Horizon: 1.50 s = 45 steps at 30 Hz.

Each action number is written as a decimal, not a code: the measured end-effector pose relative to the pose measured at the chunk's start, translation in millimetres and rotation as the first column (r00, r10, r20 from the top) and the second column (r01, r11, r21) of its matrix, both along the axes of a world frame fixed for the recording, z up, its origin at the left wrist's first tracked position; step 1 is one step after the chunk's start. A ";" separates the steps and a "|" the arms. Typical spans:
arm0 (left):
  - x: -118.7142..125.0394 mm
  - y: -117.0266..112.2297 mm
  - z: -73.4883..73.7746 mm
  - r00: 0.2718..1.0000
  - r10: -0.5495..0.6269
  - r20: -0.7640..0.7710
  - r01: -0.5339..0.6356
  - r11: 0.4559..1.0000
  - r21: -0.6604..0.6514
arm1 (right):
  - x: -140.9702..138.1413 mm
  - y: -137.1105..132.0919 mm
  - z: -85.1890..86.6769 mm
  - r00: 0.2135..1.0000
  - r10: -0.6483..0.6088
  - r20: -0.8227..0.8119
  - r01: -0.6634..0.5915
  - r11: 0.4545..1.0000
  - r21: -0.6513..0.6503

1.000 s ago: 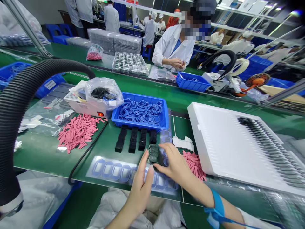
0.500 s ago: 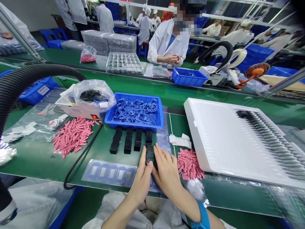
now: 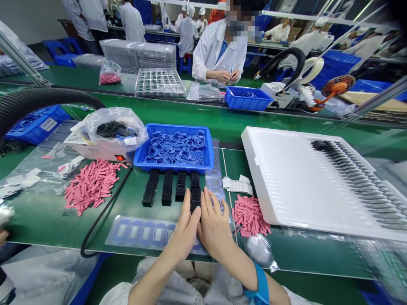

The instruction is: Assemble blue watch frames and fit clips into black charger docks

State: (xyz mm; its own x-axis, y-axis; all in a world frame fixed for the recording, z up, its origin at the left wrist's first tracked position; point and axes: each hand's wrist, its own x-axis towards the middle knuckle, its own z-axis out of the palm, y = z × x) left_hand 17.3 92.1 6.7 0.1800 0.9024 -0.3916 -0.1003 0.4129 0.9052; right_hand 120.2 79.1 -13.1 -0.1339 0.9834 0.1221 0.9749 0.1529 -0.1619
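Observation:
A row of thin black pieces (image 3: 195, 192), stacked on edge, runs away from me on the green table. My left hand (image 3: 186, 226) lies along the row's left side with fingers stretched and pressed to it. From the other side my right hand (image 3: 216, 224) presses against the row, so the near end sits squeezed between both hands, partly hidden by the thumbs. To the left stand several similar rows of black pieces (image 3: 167, 188). Just behind them is a blue bin (image 3: 136, 159) of blue plastic frames (image 3: 178, 146).
Pink strips lie in a left heap (image 3: 90, 184) and a right heap (image 3: 249, 215). White labels (image 3: 237, 185) lie near a white foam tray (image 3: 286, 182). Clear film with blue frames (image 3: 136, 231) is at the front edge. A black cable (image 3: 104, 216) crosses the left; a co-worker (image 3: 219, 51) sits opposite.
Both hands have slid slightly away from me, pushing the near black pieces into line with the far part of the row. The view has shifted a little. The co-worker's hands have moved apart.

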 end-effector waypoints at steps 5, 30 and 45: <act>1.4 4.0 -1.3 0.998 0.009 0.063 -0.007 0.999 -0.040 | 8.0 5.2 0.1 0.997 0.043 -0.058 -0.044 0.999 -0.018; 17.1 24.9 -5.4 0.992 0.070 0.106 -0.067 0.997 -0.028 | -15.8 26.5 -17.1 0.056 -0.304 -0.951 -0.030 0.952 -0.306; 19.6 -27.9 8.3 0.888 -0.066 -0.455 0.364 0.705 0.609 | 93.3 -27.1 53.1 0.324 -0.065 -0.944 0.049 0.997 -0.052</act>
